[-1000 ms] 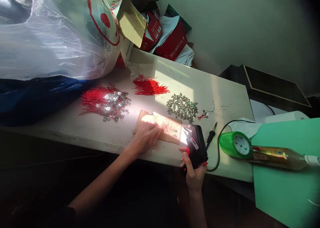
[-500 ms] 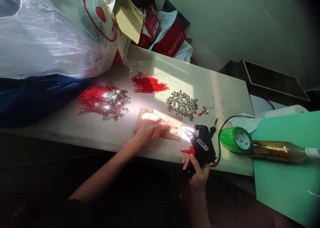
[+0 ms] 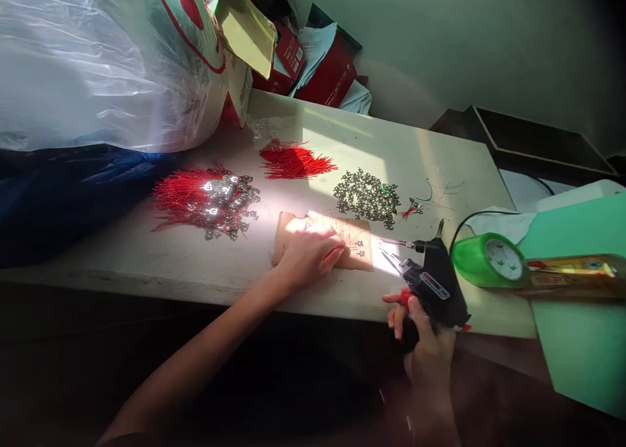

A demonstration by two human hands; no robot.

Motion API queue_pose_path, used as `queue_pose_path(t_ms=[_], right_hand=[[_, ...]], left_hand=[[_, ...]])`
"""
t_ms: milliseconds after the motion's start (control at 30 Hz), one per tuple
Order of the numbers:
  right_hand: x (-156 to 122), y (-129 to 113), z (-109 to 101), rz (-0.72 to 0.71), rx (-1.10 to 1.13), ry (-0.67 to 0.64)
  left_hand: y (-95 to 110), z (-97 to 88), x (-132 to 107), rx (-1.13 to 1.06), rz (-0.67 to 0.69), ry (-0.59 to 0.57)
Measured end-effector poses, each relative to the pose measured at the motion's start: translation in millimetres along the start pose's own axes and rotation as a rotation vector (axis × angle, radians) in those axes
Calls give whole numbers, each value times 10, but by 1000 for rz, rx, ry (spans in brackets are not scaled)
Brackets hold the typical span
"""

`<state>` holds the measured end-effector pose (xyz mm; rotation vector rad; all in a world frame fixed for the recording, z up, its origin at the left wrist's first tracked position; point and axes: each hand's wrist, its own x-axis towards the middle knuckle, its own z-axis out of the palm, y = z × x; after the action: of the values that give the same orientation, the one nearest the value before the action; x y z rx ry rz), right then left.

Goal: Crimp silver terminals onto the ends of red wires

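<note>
My right hand [image 3: 425, 336] is wrapped round the handle of a black soldering gun [image 3: 437, 287], a finger at its red trigger. The gun's thin metal tip points left, just off the right edge of a small brown board [image 3: 364, 262]. My left hand [image 3: 313, 248] rests on that board with its fingers pinched together. A thin wire [image 3: 350, 248] runs from the fingertips toward two small metal parts [image 3: 360, 248] at the board's right end. The palm covers much of the board's left part.
Behind the board lie a pile of small metal parts [image 3: 366, 198] and a bundle of red wires [image 3: 298, 161]. Wired parts [image 3: 208, 202] are heaped at left. Green tape [image 3: 489, 260], a bottle [image 3: 572, 276] and a black cable [image 3: 469, 222] lie right. A big plastic bag [image 3: 112, 68] stands at left.
My right hand and the soldering gun have shifted right, and the gun's tip has drawn back from the board. The left hand stays pinched on the board. The whole view has shifted slightly.
</note>
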<state>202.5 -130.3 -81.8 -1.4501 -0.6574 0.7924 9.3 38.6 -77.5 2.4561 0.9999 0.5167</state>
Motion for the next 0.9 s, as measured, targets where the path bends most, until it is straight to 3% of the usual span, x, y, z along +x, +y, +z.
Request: queue_pose_path(t_ms=[67,233,467,633,900], right_hand=[[12,33,13,-32,-21,58],[31,98,-51,-56,-100,44],[-29,83,33,-75,-216,29],[-97,-71,164,-23,-325,47],[-103,-61,143,36,-378,37]], left_hand=[[26,11,9,60,32,19],[55,55,51,128,36,27],[8,98,21,22,-3,63],[-9,77,0,-14,-79,93],[-13,70,7,-41,-98,71]])
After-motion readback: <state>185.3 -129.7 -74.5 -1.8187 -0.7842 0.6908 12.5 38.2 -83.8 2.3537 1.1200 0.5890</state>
